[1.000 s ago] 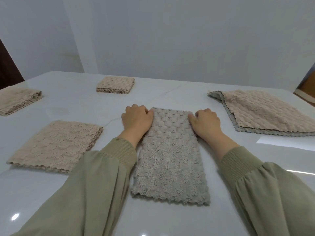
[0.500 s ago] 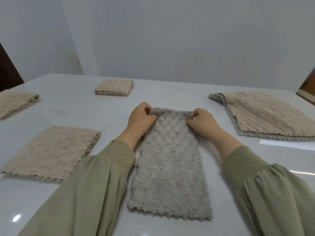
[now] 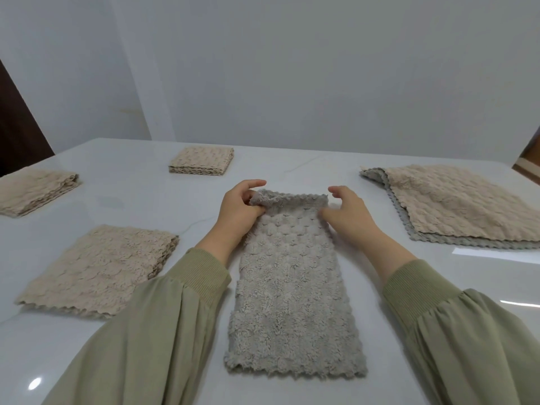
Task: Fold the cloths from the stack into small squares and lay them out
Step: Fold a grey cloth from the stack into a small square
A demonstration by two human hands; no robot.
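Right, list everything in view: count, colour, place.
grey cloth: 1, grey, table centre, folded into a long strip, far edge raised.
folded cloths: 3, beige, near left, far left, far centre.
cloth stack: 1, beige over grey, unfolded, right side.
table: 1, white, under everything.
sleeves: 2, green, bottom left and bottom right.
left grip: 1, bare hand, pinching the grey cloth's far left corner.
right grip: 1, bare hand, pinching its far right corner.

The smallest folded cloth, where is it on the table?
In the head view, the smallest folded beige cloth lies far back on the white table, left of centre, beyond the left hand and the grey cloth.
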